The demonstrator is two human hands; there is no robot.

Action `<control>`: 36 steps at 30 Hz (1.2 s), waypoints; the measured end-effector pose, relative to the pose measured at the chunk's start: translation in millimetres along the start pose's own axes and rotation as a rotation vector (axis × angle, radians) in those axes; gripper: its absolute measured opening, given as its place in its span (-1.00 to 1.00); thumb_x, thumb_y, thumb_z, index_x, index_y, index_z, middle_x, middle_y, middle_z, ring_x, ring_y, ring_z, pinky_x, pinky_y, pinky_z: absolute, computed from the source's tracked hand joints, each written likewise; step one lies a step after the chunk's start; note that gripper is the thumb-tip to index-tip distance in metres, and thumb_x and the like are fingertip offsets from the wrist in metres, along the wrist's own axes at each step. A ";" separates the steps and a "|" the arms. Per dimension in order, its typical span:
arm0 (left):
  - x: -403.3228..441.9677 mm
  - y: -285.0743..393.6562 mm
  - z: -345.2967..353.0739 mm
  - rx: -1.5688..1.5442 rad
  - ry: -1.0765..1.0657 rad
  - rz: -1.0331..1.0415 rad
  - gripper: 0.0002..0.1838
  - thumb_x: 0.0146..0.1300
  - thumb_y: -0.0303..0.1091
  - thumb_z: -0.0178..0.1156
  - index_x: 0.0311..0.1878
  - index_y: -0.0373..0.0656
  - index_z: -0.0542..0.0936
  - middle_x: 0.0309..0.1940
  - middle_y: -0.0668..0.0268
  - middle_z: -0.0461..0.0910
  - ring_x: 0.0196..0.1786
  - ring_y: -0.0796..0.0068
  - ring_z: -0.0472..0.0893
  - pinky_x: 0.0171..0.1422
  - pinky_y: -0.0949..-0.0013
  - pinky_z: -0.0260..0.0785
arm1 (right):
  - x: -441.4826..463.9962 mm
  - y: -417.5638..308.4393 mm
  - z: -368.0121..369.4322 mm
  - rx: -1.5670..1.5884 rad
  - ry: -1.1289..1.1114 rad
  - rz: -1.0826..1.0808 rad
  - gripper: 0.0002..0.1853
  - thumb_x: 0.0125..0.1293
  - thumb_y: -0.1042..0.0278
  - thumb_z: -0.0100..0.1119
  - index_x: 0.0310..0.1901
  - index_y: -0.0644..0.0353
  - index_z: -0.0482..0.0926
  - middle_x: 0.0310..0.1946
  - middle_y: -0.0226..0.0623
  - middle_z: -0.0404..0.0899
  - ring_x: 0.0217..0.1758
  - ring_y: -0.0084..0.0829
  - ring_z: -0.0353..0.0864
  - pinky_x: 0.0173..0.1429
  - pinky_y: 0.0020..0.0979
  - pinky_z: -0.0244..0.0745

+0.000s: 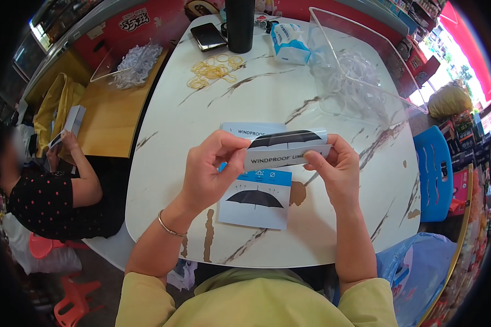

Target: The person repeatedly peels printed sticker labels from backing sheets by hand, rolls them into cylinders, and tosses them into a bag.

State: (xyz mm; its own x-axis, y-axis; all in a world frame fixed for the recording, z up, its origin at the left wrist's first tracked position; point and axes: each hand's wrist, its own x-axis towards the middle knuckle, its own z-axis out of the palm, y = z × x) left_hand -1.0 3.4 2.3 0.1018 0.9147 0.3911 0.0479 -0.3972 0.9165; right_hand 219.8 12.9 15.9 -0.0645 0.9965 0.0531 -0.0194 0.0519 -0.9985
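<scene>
Between my two hands is a printed umbrella card, bent over so that part of its black umbrella picture and the words "WINDPROOF UM..." show. My left hand pinches its left end with thumb and forefinger. At the right end, my right hand grips it, thumb on the front and fingers behind. Below them on the table lies another umbrella card with a blue band and a black umbrella picture. A further "WINDPROOF" sheet partly shows behind the held card; whether the two are joined is hidden.
On the marble-patterned table are yellow rubber bands, a phone, a black tumbler, a blue-white packet and a clear bin of pale strips. At left sits another person; a blue chair stands right.
</scene>
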 end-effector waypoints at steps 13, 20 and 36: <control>1.0 -2.4 -1.2 0.020 0.046 0.024 -0.87 0.16 -0.67 0.04 -0.23 -0.31 0.48 -0.52 0.39 0.53 -0.46 0.80 0.45 -0.38 0.68 0.32 | 0.1 3.0 -1.6 -0.050 -0.014 -0.033 -0.85 0.23 0.41 0.17 -0.23 0.29 0.50 -0.41 -0.40 0.62 -0.35 -0.71 0.54 -0.33 -0.63 0.42; 1.2 -4.5 -1.3 0.026 0.043 0.028 -0.87 0.17 -0.66 0.04 -0.22 -0.30 0.48 -0.52 0.39 0.53 -0.46 0.79 0.46 -0.37 0.67 0.33 | -1.2 2.7 -0.7 -0.078 -0.002 -0.041 -0.86 0.24 0.42 0.17 -0.23 0.29 0.50 -0.40 -0.41 0.62 -0.35 -0.72 0.54 -0.33 -0.63 0.43; 1.1 -5.3 -0.4 0.021 0.046 0.053 -0.85 0.18 -0.65 0.04 -0.18 -0.29 0.48 -0.50 0.38 0.54 -0.46 0.78 0.46 -0.34 0.67 0.35 | -2.1 1.5 -1.3 -0.098 -0.002 -0.036 -0.85 0.23 0.41 0.18 -0.24 0.30 0.50 -0.42 -0.40 0.62 -0.38 -0.72 0.53 -0.35 -0.64 0.42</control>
State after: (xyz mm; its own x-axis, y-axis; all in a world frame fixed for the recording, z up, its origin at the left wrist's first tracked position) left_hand -1.5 6.5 -2.0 0.0585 0.8948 0.4426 0.0643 -0.4459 0.8928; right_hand 221.2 11.0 14.3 -0.0677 0.9937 0.0892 0.0758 0.0942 -0.9927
